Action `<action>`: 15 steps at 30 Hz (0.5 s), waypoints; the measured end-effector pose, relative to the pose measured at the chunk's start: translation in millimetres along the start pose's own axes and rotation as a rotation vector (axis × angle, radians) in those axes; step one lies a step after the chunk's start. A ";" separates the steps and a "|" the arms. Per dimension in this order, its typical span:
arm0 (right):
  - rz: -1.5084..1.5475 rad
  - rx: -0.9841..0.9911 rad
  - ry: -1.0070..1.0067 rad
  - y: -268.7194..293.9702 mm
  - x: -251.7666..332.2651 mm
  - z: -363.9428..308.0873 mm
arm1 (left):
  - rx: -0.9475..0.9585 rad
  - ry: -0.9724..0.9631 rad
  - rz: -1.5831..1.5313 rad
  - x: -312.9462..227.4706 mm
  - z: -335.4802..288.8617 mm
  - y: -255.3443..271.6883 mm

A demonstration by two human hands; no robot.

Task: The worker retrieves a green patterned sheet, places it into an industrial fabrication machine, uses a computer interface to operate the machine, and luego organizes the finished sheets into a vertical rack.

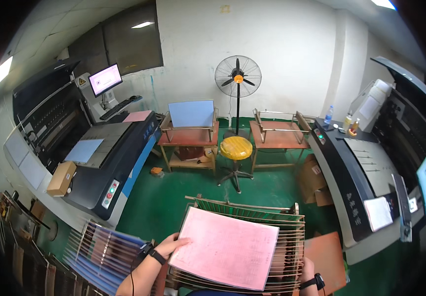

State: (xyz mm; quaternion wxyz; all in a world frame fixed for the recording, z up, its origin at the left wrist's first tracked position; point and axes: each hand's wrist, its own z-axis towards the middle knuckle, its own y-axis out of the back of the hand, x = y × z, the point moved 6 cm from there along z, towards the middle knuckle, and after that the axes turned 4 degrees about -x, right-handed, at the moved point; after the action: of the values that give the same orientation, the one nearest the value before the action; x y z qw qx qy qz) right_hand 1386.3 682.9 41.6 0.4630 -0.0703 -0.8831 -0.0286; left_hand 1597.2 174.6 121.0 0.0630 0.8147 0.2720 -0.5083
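A thin, stiff pink sheet (225,249) with faint marks lies tilted over a slatted metal rack (252,204) in front of me. My left hand (172,245) pinches its left edge, thumb on top and the other fingers mostly underneath. Down at the rack's right side, my right hand (307,271) is curled against the bars, its fingertips partly hidden. Beneath the sheet, most of the rack's slots are covered. A dark band circles each wrist.
Large machines flank me: left (92,185) with a monitor (105,80), right (341,182). Ahead are a yellow stool (236,148), a standing fan (238,79) and two low tables with metal frames, one bearing a blue sheet (191,114). A second rack (107,251) holds blue sheets at lower left.
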 end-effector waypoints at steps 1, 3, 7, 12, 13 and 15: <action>-0.040 0.013 -0.019 -25.2 11.2 24.5 | -0.019 0.008 -0.007 -9.8 19.9 2.3; -0.111 0.065 0.049 -78.6 42.8 75.0 | -0.082 0.047 -0.048 -30.6 62.4 6.4; -0.093 0.164 0.064 -184.1 107.8 160.5 | -0.146 -0.059 -0.126 -91.6 147.0 11.7; -0.204 0.221 0.163 -300.9 189.2 255.2 | -0.246 0.036 -0.186 -135.4 242.6 32.0; -0.219 0.227 0.199 -328.8 203.6 275.1 | -0.253 0.022 -0.192 -145.5 267.9 36.1; -0.249 0.252 0.191 -383.6 226.4 314.3 | -0.258 -0.013 -0.194 -167.4 325.9 46.4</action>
State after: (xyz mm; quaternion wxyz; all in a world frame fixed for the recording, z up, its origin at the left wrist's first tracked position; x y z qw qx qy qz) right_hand 945.6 362.2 54.1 0.5428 0.1009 -0.8336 0.0185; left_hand 1305.8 -51.6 102.3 0.1195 0.7663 0.4121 -0.4783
